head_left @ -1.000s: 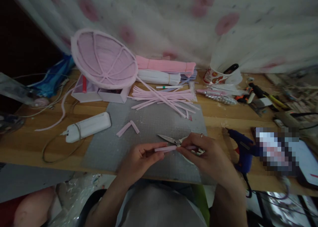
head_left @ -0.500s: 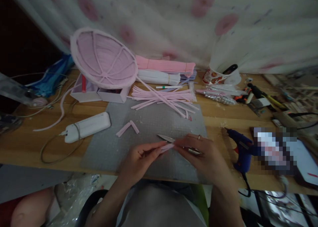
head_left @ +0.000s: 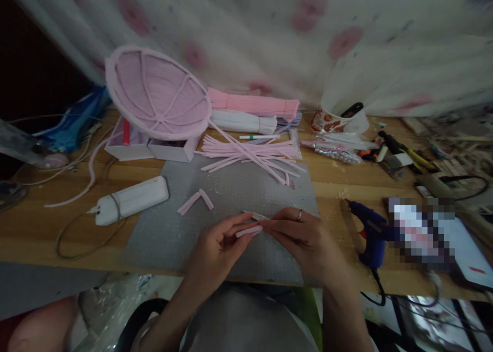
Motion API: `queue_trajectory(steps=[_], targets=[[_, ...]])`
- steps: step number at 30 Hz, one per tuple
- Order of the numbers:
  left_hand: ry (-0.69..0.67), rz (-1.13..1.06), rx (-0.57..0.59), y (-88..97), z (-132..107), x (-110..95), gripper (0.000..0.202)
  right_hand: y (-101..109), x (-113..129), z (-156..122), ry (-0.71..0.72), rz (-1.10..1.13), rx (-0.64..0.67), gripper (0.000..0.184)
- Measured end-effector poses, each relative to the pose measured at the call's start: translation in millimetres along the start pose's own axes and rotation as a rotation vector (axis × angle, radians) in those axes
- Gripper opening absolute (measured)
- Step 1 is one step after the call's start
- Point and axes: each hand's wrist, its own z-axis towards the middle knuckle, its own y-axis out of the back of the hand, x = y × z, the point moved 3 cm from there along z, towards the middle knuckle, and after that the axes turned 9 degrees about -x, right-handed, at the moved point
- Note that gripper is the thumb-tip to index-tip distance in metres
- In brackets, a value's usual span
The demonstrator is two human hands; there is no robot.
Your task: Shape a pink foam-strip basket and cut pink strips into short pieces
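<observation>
Between the thumb and fingers of my left hand (head_left: 219, 244) is a short, folded pale-pink pipe cleaner piece (head_left: 248, 232). My right hand (head_left: 300, 236) is closed, its fingertips pinching the right end of that piece. A pointed metal blade, apparently of scissors (head_left: 259, 216), sticks out leftward from the right hand, just beyond the pink piece; the handles are hidden by the palm. Farther left on the grey cutting mat (head_left: 154, 244) lies a bent pink pipe cleaner (head_left: 200, 194) in a V shape. A heap of long pink pipe cleaners (head_left: 246, 151) lies at the mat's back edge.
A pink ribbed bowl shape (head_left: 157, 93) leans on white boxes (head_left: 133, 151). Left of my hands is a white power strip or power bank (head_left: 133, 199) with a cable. To the right are a blue glue gun (head_left: 372, 229), a phone (head_left: 419, 234) and a paper cup (head_left: 327, 121).
Both hands have shifted slightly left, and the pink piece now shows more plainly along my left thumb. Less of the blade shows. The view has moved a little.
</observation>
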Motion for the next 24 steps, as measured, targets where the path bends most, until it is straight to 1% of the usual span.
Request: queue_trajectory(steps=[7, 11, 17, 21, 24], targets=[[-0.063, 0.000, -0.016, -2.5, -1, -4, 0.028, 1, 2, 0, 0.016, -0.008, -0.029, 0.021], [-0.105, -0.014, -0.048, -4.6, -1, -5, 0.029, 2, 5, 0, 0.025, -0.020, -0.068, 0.022], [-0.235, 0.127, -0.089, -3.3, -2, -10, 0.016, 3, 8, 1, 0.033, -0.003, -0.146, 0.019], [-0.250, 0.026, -0.136, -1.9, -3, -14, 0.019, 4, 9, -1, -0.008, -0.048, -0.196, 0.008], [-0.278, 0.002, -0.148, -3.5, -2, -16, 0.019, 5, 13, -1, 0.001, -0.057, -0.235, 0.007]])
